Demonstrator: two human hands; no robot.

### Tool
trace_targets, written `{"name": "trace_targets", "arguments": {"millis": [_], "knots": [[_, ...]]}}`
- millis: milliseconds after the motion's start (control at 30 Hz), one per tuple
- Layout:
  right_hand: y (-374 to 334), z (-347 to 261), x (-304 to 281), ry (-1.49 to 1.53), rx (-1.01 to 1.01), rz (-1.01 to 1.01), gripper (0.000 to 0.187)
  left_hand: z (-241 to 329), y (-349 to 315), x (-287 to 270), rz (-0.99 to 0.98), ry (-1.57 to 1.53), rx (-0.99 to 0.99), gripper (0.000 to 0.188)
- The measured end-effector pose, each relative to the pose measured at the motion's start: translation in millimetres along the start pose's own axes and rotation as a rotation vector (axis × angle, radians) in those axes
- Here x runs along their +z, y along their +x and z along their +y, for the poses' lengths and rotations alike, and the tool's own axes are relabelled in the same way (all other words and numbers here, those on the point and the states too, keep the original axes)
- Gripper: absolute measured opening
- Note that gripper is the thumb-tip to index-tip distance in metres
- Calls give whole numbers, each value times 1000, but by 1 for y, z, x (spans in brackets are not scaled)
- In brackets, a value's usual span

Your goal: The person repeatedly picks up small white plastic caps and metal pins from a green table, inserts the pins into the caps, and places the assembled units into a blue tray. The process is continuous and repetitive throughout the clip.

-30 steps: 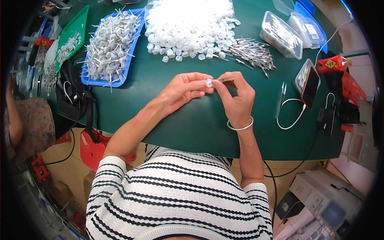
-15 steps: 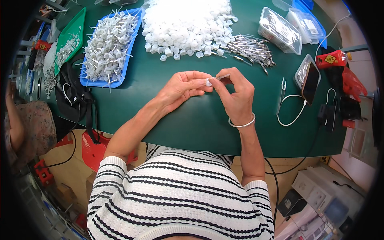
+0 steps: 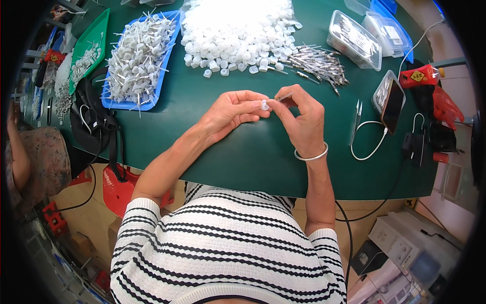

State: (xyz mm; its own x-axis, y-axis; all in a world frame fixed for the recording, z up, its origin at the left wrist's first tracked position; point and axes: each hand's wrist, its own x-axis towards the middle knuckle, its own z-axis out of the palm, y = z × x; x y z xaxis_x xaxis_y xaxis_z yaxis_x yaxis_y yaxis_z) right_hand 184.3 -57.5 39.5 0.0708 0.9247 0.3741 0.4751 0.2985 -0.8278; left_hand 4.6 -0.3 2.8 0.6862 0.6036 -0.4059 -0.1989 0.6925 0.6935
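Note:
My left hand pinches a small white plastic cap between thumb and fingers. Close beside it, my right hand grips a thin metal-tipped rod, its near end hidden by the fingertips at the cap. Whether the rod sits inside the cap cannot be made out. Beyond my hands lies a big heap of white caps. To its right is a loose pile of thin rods. A blue tray at the left holds many caps with rods standing out of them.
Tweezers and a white cable lie right of my hands. A phone leans on a clear box. Another clear box of rods stands farther back. At the left are a black bag, a green tray and another person.
My right hand has shifted slightly to the right, with the rod still in its fingers. My left hand stays in place with the cap.

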Motion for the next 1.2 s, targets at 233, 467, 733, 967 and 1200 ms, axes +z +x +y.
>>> {"name": "trace_targets", "arguments": {"millis": [233, 467, 733, 967, 1200], "knots": [[-4, 4, 6, 25, 0, 69, 18, 1, 0, 0, 30, -36, -9, 27], [-5, 5, 8, 21, -1, 100, 17, 2, 0, 1, 43, -35, -13, 27], [-5, 5, 9, -2, -52, 91, 16, -1, 0, -1, 37, -29, 18, 28], [-6, 6, 8, 75, 9, 64, 17, -1, 0, 0, 39, -11, 22, 27], [-7, 11, 7, 213, 131, 32, 15, 0, 0, 1, 48, 4, 19, 26]]}}
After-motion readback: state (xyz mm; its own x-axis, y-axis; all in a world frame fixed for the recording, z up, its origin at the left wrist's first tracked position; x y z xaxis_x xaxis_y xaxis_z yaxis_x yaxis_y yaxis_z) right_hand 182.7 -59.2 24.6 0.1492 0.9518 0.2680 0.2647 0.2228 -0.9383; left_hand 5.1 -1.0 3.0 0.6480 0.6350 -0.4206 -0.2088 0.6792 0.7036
